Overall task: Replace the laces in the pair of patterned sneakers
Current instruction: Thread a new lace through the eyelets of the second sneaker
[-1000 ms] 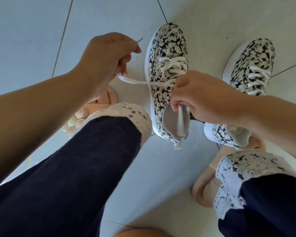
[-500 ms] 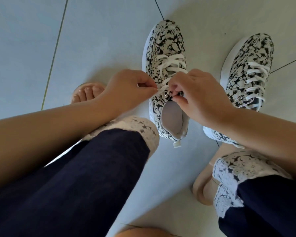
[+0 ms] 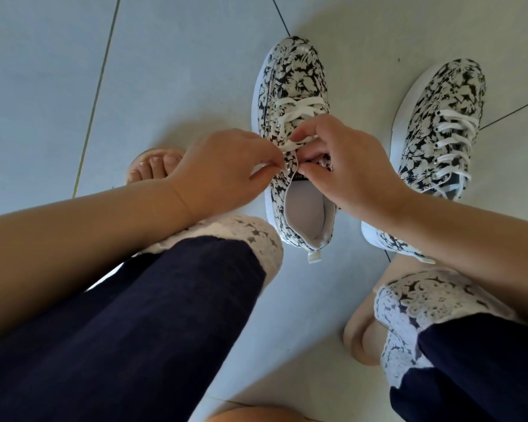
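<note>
Pinching white lace [image 3: 290,145] with left hand [image 3: 223,172] and right hand [image 3: 342,166] together at top eyelets [image 3: 287,169] of patterned sneaker [image 3: 293,71] at floor [image 3: 180,71] centre, beside fully laced second sneaker [image 3: 448,95] toward right edge; probably nearly done.

A pale grey tiled floor [image 3: 180,71] fills the frame, with a greenish grout line [image 3: 98,86] running well left of the grip and a dark grout line [image 3: 279,13] beyond it. Bare toes [image 3: 156,164] in a beige sandal [image 3: 134,166] rest on the tiles just left of the grip. Below it, nearer the camera, two legs in dark navy trousers [image 3: 134,315] end in white lace cuffs [image 3: 244,236], one lower left and one lower right. A beige shape [image 3: 360,339], foot or sandal, shows beside the right cuff. A tan patch [image 3: 256,415] at the bottom edge is unclear.
</note>
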`<state>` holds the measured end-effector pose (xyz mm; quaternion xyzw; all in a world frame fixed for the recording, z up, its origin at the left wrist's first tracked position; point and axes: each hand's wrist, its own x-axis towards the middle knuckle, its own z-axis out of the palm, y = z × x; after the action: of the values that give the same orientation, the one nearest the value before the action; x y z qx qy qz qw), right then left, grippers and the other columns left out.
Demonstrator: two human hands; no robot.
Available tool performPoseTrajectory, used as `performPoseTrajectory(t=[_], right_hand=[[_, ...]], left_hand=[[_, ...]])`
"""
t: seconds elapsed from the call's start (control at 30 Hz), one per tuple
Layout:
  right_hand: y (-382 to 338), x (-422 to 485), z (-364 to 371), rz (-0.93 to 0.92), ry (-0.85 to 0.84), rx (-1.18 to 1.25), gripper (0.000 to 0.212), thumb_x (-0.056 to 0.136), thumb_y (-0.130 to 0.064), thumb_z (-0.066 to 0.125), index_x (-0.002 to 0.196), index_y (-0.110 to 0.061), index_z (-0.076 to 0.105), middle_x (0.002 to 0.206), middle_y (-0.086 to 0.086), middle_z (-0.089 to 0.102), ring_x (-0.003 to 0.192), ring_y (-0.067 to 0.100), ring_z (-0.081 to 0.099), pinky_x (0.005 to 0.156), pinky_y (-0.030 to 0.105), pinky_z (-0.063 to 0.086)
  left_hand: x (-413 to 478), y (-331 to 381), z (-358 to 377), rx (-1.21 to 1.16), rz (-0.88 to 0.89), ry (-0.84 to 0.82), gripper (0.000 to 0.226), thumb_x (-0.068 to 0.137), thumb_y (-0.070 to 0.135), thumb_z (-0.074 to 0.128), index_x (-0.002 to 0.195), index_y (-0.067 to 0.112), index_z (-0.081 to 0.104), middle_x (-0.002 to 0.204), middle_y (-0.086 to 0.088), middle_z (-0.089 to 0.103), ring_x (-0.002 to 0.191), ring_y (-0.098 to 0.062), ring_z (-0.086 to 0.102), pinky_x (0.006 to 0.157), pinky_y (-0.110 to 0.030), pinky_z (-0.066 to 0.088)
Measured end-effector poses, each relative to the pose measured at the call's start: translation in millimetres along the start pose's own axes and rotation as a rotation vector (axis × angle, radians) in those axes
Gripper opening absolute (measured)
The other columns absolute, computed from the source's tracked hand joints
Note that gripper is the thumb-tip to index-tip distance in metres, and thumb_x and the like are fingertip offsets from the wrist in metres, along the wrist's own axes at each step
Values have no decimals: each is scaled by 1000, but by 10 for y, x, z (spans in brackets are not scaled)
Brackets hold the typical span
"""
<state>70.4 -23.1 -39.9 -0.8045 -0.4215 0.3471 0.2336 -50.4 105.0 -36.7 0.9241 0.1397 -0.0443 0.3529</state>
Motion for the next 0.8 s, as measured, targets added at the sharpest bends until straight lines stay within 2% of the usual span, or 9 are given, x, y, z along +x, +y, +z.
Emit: performPoseTrajectory(t=[0.07, 0.2, 0.27, 0.37, 0.5, 0.57, 0.63, 0.7, 0.8], right_hand=[[-15, -4, -4, 29, -4, 28, 30, 83, -8, 62, 110, -17, 55, 83, -16, 65, 69, -13, 53, 67, 0, 33], [-42, 0, 8, 69, 8, 69, 31, 81, -8, 64, 110, -16, 56, 83, -14, 64, 72, -14, 54, 68, -1, 35], [-43, -4, 19, 75, 16, 76, 32, 80, -8, 64, 110, -16, 56, 82, -14, 63, 69, -15, 53, 66, -1, 35], [-37, -14, 38, 82, 21, 94, 31, 80, -10, 65, 109, -18, 55, 83, -14, 64, 66, -17, 52, 63, 0, 33], [-36, -16, 67, 91, 47, 109, 29, 81, -12, 66, 107, -20, 55, 87, -11, 67, 72, -14, 53, 65, 1, 33], [-36, -13, 74, 87, 59, 106, 30, 81, -13, 67, 107, -20, 55, 88, -10, 67, 76, -11, 55, 66, 1, 34], [-40, -12, 77, 76, 59, 83, 31, 81, -12, 66, 109, -18, 55, 90, -8, 67, 79, -4, 58, 70, 5, 37], [-44, -9, 78, 57, 59, 46, 32, 82, -12, 65, 111, -17, 55, 91, -6, 68, 84, 5, 61, 76, 14, 42], [-54, 4, 80, 6, 74, -26, 31, 81, -10, 64, 111, -15, 56, 87, -7, 69, 87, 11, 62, 81, 28, 44]], left_hand=[[19, 7, -7, -8, -79, 4, 39, 81, 41, 43, 92, 18, 72, 88, -3, 72, 80, -25, 67, 76, -41, 54], [59, 19, 28, -34, -179, 27, 28, 82, 34, 52, 94, 19, 72, 92, 0, 71, 87, -20, 64, 81, -30, 45], [60, 2, 43, -47, -190, 32, 22, 85, 30, 57, 95, 18, 72, 93, 0, 70, 88, -19, 62, 81, -30, 44], [40, 6, 50, -41, -172, 30, 24, 83, 29, 55, 92, 16, 72, 92, -2, 70, 87, -20, 63, 82, -33, 47], [53, 11, 72, -72, -193, 15, 29, 79, 33, 51, 90, 15, 72, 93, -2, 69, 90, -20, 62, 84, -37, 47], [74, 2, 107, -86, -204, 4, 25, 81, 32, 54, 89, 16, 71, 95, -1, 68, 93, -19, 60, 86, -37, 45], [86, -15, 144, -100, -236, 2, 16, 85, 28, 60, 89, 16, 70, 94, 2, 64, 88, -15, 55, 84, -31, 41], [91, -26, 177, -112, -277, 7, 13, 84, 27, 61, 87, 17, 69, 85, 10, 56, 77, -7, 44, 74, -20, 32], [99, -15, 200, -145, -322, 23, 12, 82, 28, 64, 85, 17, 69, 71, 17, 43, 67, -3, 37, 67, -16, 23]])
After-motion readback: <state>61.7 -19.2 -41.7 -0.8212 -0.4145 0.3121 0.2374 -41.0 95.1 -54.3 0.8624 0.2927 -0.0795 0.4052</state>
